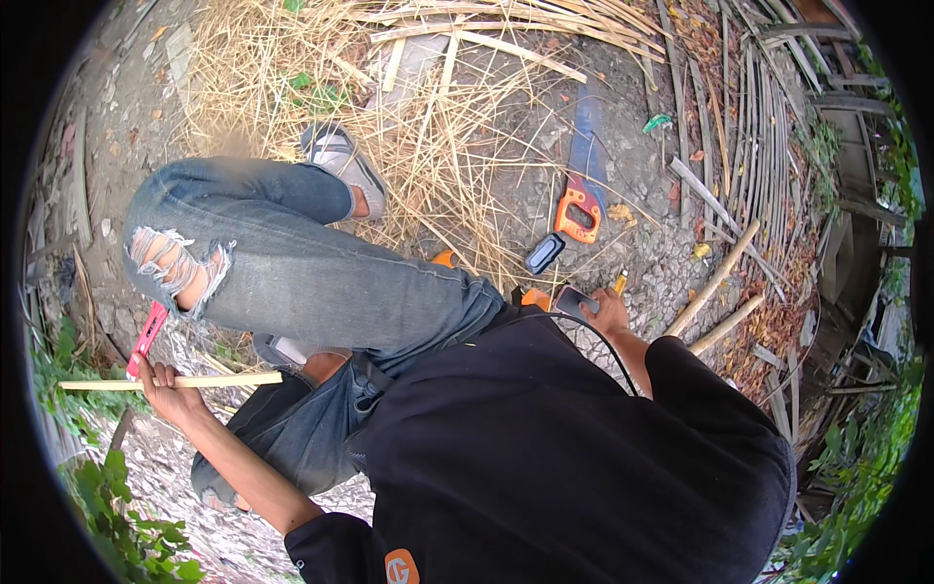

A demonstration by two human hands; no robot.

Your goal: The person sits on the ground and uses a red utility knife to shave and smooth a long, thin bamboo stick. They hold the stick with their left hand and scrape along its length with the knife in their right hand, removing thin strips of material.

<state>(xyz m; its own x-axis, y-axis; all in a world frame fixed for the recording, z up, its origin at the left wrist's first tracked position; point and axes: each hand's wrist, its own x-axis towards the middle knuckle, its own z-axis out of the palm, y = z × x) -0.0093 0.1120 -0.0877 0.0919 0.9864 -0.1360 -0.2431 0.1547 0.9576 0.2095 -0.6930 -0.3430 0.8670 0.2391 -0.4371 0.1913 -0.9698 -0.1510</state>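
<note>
Left hand (170, 391): closed on a pale strip (229, 380), which lies crosswise in the grasp below the torn knee of the jeans (321, 263), both ends projecting. Pink tool (149, 336): slanted, its lower end at the fingers; whether held, cannot tell.

Right hand (610, 313): low beside the dark shirt (584, 438), fingers bent at a dark slab (574, 303) and a yellow tool (621, 281); which of these it grips, cannot tell.

Saw (581, 206): orange handle, blue blade, flat on the ground, blade pointing away from the person. Black case (545, 253): just beside the saw handle. Two sticks (718, 275): right of the right hand. Straw (263, 88): spread beyond the legs. More strips (525, 54): lying past the straw.
</note>
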